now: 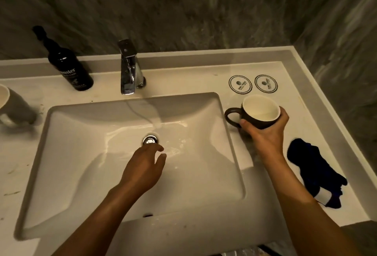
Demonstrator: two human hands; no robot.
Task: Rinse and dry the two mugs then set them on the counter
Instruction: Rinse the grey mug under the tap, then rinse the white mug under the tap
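Observation:
My right hand point(267, 133) grips a dark mug point(259, 113) with a cream inside, upright, just above the counter point(183, 81) to the right of the sink point(81, 153); its handle points left. My left hand point(144, 164) hovers over the basin near the drain point(150, 140), fingers loosely apart, holding nothing. A second, grey mug point(14, 107) stands on the counter at the far left, partly cut off by the frame edge. A dark blue cloth point(314, 170) lies on the counter to the right of my right forearm.
A chrome faucet point(128, 68) stands behind the basin with a thin stream running into it. A black bottle point(69, 66) stands back left. Two round paper coasters point(240, 84) point(265, 83) lie at the back right. Stone walls close off the back and right.

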